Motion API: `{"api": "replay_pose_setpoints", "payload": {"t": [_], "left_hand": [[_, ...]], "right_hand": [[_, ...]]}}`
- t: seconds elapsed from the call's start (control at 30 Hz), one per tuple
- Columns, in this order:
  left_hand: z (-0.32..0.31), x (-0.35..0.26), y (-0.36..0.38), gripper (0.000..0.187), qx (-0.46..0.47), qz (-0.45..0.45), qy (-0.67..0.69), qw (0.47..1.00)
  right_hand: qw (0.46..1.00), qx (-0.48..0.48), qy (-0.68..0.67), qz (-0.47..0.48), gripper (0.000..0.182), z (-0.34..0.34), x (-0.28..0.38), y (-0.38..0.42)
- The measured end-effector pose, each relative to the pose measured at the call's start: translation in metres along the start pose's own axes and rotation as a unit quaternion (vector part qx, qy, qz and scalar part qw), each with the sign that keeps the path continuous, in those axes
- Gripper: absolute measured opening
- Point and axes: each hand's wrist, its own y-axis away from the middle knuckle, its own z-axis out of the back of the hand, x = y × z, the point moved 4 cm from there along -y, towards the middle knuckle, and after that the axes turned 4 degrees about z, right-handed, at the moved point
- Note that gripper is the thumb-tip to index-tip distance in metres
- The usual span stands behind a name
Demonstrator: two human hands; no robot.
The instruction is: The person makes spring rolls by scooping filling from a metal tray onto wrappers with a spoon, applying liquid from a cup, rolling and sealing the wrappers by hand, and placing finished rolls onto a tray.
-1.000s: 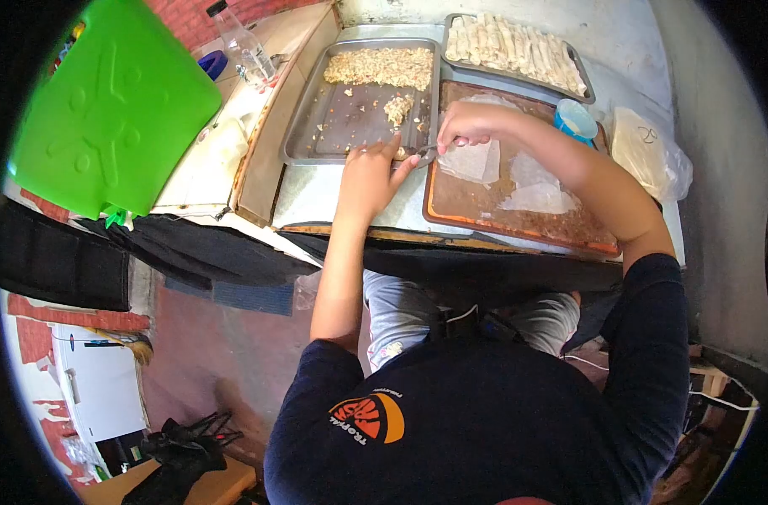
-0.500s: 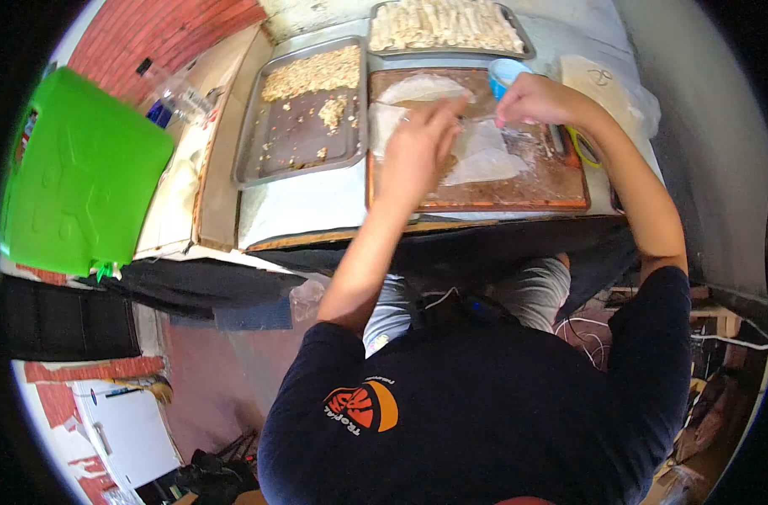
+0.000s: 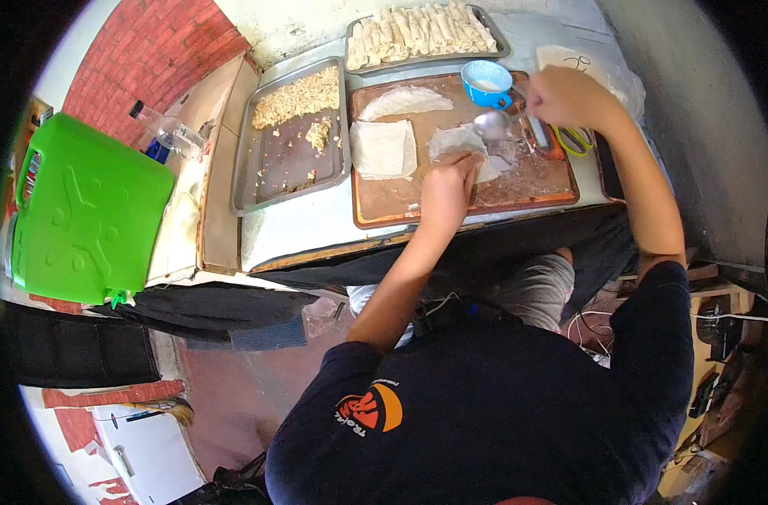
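My left hand (image 3: 448,192) is closed, its fingertips pinching the near edge of a thin, pale wrapper sheet (image 3: 456,140) on the brown board (image 3: 384,202). My right hand (image 3: 565,97), blurred, is closed around a spoon (image 3: 492,126) whose bowl hangs over that sheet. Beside the spoon stands a light-blue cup (image 3: 483,88) with whitish contents. Left of my left hand lies a stack of square wrappers (image 3: 384,150). Behind the stack is a half-round wrapper piece (image 3: 405,102). Scissors with yellow-green handles (image 3: 576,140) rest at the board's right side.
A metal tray (image 3: 248,181) with crumbly filling (image 3: 296,94) stands left of the board. Another tray (image 3: 503,49) behind holds several rolled wrappers (image 3: 422,34). A plastic bag (image 3: 624,84) lies back right. A green jerrycan (image 3: 90,210) and a clear bottle (image 3: 172,130) stand at far left.
My left hand has moved right and nearer, from over the wrappers to the near sheet's edge. My right hand has shifted right, and the spoon now shows over the sheet.
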Motion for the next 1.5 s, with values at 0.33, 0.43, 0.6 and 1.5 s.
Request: {"api": "replay_pose_setpoints", "payload": {"t": [0.33,0.43,0.6,1.5], "left_hand": [[0.037,-0.004,0.027,0.03,0.038,-0.042,-0.017,0.998],[0.059,0.002,0.042,0.027,0.008,-0.033,-0.046,0.998],[0.116,0.036,0.069,0.024,-0.081,0.039,-0.088,0.992],[0.238,0.138,0.072,0.04,-0.17,0.148,-0.204,0.953]], "right_hand": [[0.975,-0.076,-0.102,0.182,0.028,-0.08,0.172,-0.133],[0.979,-0.076,-0.033,0.185,0.026,-0.095,0.199,-0.159],[0.968,-0.01,-0.08,0.238,0.028,-0.095,0.186,-0.176],[0.936,-0.012,-0.181,0.302,0.025,-0.135,0.22,-0.23]]}}
